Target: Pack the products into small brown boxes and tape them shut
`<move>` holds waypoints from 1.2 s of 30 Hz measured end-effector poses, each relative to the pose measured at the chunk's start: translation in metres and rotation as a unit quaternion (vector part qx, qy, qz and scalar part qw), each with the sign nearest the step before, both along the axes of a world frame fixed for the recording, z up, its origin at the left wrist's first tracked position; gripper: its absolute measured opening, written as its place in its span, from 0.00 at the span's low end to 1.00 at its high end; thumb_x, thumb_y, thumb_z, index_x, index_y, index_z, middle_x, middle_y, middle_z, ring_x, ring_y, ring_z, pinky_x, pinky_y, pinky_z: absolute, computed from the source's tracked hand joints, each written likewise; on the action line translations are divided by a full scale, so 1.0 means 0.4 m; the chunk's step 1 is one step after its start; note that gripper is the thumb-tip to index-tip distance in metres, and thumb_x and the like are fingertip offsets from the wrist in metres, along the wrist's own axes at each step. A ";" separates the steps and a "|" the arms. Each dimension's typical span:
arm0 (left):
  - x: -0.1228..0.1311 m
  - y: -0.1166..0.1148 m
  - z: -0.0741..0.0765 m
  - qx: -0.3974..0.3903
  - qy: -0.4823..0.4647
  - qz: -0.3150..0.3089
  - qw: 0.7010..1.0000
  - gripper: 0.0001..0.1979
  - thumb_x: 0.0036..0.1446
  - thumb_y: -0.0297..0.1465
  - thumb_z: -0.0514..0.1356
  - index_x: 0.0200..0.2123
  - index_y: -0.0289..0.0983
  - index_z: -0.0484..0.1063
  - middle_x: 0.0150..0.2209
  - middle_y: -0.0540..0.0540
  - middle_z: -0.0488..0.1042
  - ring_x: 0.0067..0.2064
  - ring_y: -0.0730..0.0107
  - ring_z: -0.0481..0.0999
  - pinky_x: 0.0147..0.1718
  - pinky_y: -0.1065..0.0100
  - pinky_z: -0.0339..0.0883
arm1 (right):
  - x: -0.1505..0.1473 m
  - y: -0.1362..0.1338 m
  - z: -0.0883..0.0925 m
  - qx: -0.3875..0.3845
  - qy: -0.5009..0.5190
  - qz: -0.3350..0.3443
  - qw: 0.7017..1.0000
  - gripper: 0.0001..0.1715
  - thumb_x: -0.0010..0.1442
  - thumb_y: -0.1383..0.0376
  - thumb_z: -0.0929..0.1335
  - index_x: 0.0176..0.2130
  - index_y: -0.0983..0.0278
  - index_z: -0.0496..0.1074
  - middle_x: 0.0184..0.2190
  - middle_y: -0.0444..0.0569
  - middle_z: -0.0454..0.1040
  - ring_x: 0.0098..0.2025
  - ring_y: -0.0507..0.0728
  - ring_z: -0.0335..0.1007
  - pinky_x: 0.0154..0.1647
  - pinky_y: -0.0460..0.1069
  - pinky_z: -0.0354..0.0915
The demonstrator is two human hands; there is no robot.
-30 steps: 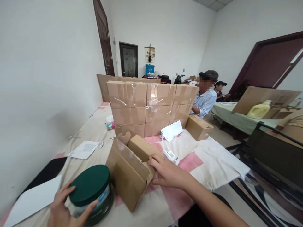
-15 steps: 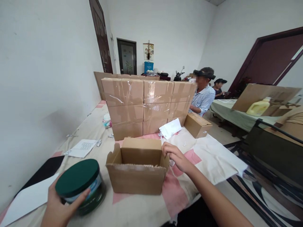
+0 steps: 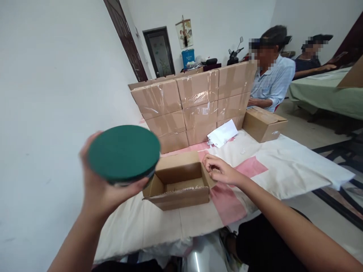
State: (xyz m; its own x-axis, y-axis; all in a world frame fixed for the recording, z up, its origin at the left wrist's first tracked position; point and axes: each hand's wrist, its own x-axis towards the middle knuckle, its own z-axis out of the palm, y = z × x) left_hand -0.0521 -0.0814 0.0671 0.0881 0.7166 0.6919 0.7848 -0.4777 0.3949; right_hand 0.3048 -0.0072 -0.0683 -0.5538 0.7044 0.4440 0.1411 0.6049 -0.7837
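A plastic jar with a wide dark green lid (image 3: 124, 151) is raised in my left hand (image 3: 98, 192), fingers and thumb wrapped round its sides. The lid hides most of the jar's body. To its right, an open cardboard box (image 3: 184, 199) stands on the cloth-covered table, its inside showing bare brown card and its near rim ragged. The jar overlaps the box's left edge in view, held higher than it. My right hand (image 3: 221, 170) has its fingers curled on the box's right side at the upper edge.
Taped cardboard boxes (image 3: 198, 105) form a wall behind the open box. A white paper (image 3: 222, 133) leans against them, and a closed carton (image 3: 265, 124) sits at right. The tablecloth (image 3: 272, 158) reaches the table's edge. A person in a light shirt (image 3: 273, 81) sits beyond.
My left hand has lifted the jar up and to the right, from beside the box to above table height. My right hand stays at the box's right edge. The view has tilted and shifted.
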 end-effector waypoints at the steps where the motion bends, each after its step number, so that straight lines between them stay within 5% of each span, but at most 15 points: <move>1: 0.053 0.020 0.016 -0.004 0.014 -0.018 1.000 0.58 0.36 0.52 0.72 0.67 0.67 0.44 0.71 0.57 0.53 0.69 0.36 0.60 0.64 0.40 0.64 | -0.002 -0.002 -0.003 0.008 0.008 0.002 1.000 0.08 0.49 0.71 0.65 0.28 0.61 0.60 0.36 0.47 0.63 0.38 0.57 0.61 0.37 0.51 0.58; 4: 0.190 0.088 0.011 -0.164 0.185 -0.067 0.967 0.56 0.39 0.53 0.70 0.70 0.56 0.48 0.63 0.45 0.67 0.59 0.38 0.73 0.55 0.44 0.71 | -0.001 -0.007 -0.017 0.042 0.061 -0.011 0.997 0.07 0.47 0.71 0.64 0.28 0.60 0.60 0.35 0.48 0.63 0.37 0.58 0.62 0.37 0.52 0.58; 7: 0.258 0.130 -0.044 -0.305 0.364 -0.092 0.875 0.55 0.40 0.53 0.69 0.70 0.49 0.51 0.58 0.36 0.70 0.52 0.37 0.77 0.47 0.47 0.72 | 0.005 -0.008 -0.036 0.058 0.118 -0.050 0.990 0.05 0.50 0.70 0.63 0.28 0.60 0.60 0.34 0.48 0.63 0.36 0.58 0.61 0.38 0.53 0.58; 10: 0.283 0.131 -0.091 -0.397 0.398 -0.118 0.819 0.56 0.43 0.56 0.66 0.71 0.42 0.50 0.54 0.33 0.73 0.52 0.37 0.76 0.48 0.49 0.71 | 0.012 -0.005 -0.052 0.058 0.135 -0.059 0.987 0.05 0.52 0.69 0.64 0.28 0.60 0.60 0.33 0.48 0.64 0.36 0.58 0.61 0.37 0.53 0.57; 14: 0.300 0.126 -0.108 -0.453 0.385 -0.113 0.796 0.57 0.47 0.57 0.64 0.73 0.40 0.45 0.55 0.32 0.73 0.54 0.38 0.76 0.48 0.50 0.70 | 0.017 0.002 -0.063 0.039 0.148 -0.065 0.986 0.06 0.54 0.68 0.62 0.27 0.60 0.59 0.32 0.48 0.64 0.35 0.58 0.62 0.37 0.54 0.57; 22: 0.292 0.173 -0.176 -0.479 0.326 -0.185 0.793 0.54 0.55 0.57 0.60 0.74 0.44 0.37 0.68 0.34 0.60 0.66 0.44 0.65 0.59 0.53 0.64 | 0.010 0.009 -0.073 0.041 0.176 -0.075 0.981 0.06 0.54 0.69 0.61 0.27 0.60 0.58 0.32 0.48 0.63 0.35 0.58 0.61 0.37 0.54 0.56; 27: 0.331 0.188 -0.264 -0.461 0.372 -0.188 0.783 0.48 0.60 0.46 0.60 0.74 0.38 0.38 0.64 0.29 0.64 0.61 0.42 0.71 0.53 0.52 0.67 | 0.006 0.015 -0.077 0.067 0.188 -0.073 0.977 0.07 0.55 0.69 0.63 0.27 0.60 0.59 0.32 0.48 0.63 0.35 0.58 0.60 0.35 0.53 0.55; 30: 0.350 0.201 -0.278 -0.448 0.371 -0.207 0.787 0.43 0.61 0.44 0.60 0.73 0.40 0.46 0.59 0.33 0.72 0.55 0.47 0.76 0.50 0.56 0.69 | 0.005 0.010 -0.078 0.073 0.185 -0.074 0.977 0.08 0.57 0.69 0.63 0.27 0.60 0.59 0.32 0.47 0.63 0.35 0.58 0.61 0.35 0.53 0.56; 33: 0.323 0.193 -0.231 -0.365 0.372 -0.199 0.830 0.27 0.64 0.45 0.58 0.65 0.45 0.66 0.51 0.41 0.79 0.49 0.52 0.79 0.48 0.57 0.70 | 0.005 -0.009 -0.079 0.063 0.191 -0.086 0.976 0.02 0.61 0.65 0.65 0.38 0.60 0.66 0.41 0.50 0.65 0.39 0.58 0.65 0.37 0.53 0.61; 36: 0.210 0.139 -0.181 -0.179 0.312 -0.115 0.926 0.17 0.67 0.44 0.55 0.54 0.48 0.75 0.50 0.45 0.80 0.51 0.55 0.78 0.51 0.56 0.70 | 0.014 -0.036 -0.080 0.050 0.243 -0.113 0.962 0.21 0.65 0.56 0.66 0.56 0.55 0.61 0.54 0.53 0.61 0.46 0.60 0.70 0.43 0.55 0.67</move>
